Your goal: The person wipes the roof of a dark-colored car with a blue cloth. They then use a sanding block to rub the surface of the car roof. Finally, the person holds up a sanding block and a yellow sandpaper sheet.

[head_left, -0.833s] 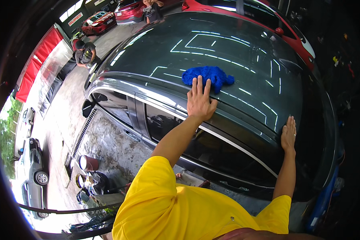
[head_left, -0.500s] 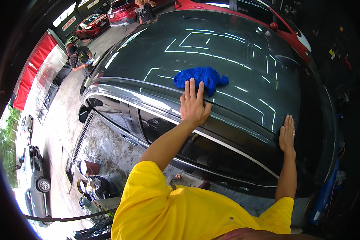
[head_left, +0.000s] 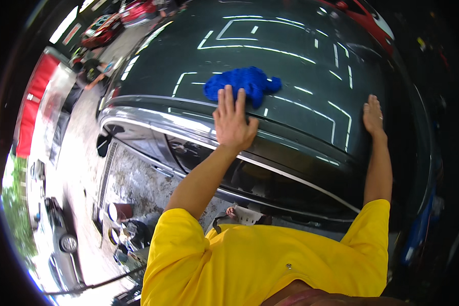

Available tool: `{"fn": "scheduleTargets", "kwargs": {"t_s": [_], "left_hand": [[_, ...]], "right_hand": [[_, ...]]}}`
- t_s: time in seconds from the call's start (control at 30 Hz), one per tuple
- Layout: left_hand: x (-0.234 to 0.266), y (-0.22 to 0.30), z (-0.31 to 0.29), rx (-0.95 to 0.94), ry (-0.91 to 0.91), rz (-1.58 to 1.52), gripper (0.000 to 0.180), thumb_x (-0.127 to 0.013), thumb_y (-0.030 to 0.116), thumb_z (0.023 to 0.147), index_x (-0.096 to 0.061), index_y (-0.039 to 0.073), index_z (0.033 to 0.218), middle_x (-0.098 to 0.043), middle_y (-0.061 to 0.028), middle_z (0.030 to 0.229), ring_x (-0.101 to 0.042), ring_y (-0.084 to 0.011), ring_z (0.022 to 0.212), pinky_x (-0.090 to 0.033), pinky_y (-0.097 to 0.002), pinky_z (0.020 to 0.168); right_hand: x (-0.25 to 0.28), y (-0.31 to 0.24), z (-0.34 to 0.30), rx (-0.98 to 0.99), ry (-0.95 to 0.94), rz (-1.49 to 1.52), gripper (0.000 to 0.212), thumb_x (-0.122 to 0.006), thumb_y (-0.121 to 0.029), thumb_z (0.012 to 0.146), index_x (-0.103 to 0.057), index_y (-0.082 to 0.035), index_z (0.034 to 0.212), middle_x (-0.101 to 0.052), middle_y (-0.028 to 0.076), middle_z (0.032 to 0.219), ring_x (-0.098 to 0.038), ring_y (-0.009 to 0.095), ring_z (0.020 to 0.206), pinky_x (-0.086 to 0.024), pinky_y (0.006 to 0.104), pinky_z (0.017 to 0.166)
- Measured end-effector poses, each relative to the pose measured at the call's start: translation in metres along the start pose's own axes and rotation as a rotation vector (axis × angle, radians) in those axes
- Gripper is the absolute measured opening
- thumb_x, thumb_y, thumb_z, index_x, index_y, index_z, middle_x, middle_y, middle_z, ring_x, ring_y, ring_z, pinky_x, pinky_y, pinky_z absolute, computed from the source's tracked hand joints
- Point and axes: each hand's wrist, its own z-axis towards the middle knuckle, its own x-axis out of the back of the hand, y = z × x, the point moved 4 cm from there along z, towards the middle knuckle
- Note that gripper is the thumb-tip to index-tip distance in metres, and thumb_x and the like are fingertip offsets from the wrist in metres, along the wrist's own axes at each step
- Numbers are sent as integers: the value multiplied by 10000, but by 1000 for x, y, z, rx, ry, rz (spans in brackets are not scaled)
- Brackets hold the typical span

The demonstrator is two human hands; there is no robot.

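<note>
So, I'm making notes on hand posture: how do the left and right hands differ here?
The left hand has its fingertips at the blue cloth; the right hand is on or just over the car roof, well apart from the cloth. The left hand's thumb juts out sideways; the right hand looks narrower, its fingers close together. Both are gloveless, fingers extended away from the body.

Blue cloth (head_left: 251,81) on a dark car roof (head_left: 296,69)
Shaggy and bunched, it lies near the roof's near side edge, a tuft jutting right; the roof is glossy.
</note>
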Motion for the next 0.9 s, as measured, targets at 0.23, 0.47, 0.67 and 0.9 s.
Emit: {"fn": "scheduleTargets", "kwargs": {"t_s": [0.23, 0.47, 0.67, 0.9], "left_hand": [[-3, -13, -5, 46, -54, 57, 890, -636, 269, 839, -299, 83, 1642, -199, -271, 1707, -185, -499, 1568, -250, -612, 1186], [-3, 1, -2, -64, -59, 114, 908, -601, 203, 768, -318, 5, 1608, -213, -314, 1687, -201, -512, 1562, -288, -603, 1164], [-2, -5, 1, -91, -22, 90, 847, -543, 177, 792, -340, -6, 1593, -233, -292, 1688, -228, -509, 1554, -211, -623, 1232], [-10, -11, -4, -50, -5, 110, 863, -563, 178, 796, -328, 24, 1612, -241, -250, 1701, -208, -474, 1570, -181, -613, 1246]], "right_hand": [[32, -60, -199, 257, -83, 62, 632, -382, -249, 1082, -241, 30, 1632, -213, 248, 1708, -166, 389, 1603, -141, 481, 1304], [34, -31, -61, 253, -4, 90, 632, -357, -276, 1086, -255, 29, 1630, -228, 243, 1706, -185, 380, 1599, -145, 467, 1302], [14, -40, 151, -6, -26, 157, 657, -262, -354, 1076, -270, -4, 1632, -228, 209, 1719, -201, 363, 1597, -159, 465, 1302], [5, -46, 36, 260, 63, 113, 635, -281, -331, 1084, -294, 15, 1617, -272, 249, 1690, -236, 390, 1580, -168, 472, 1299]]}}
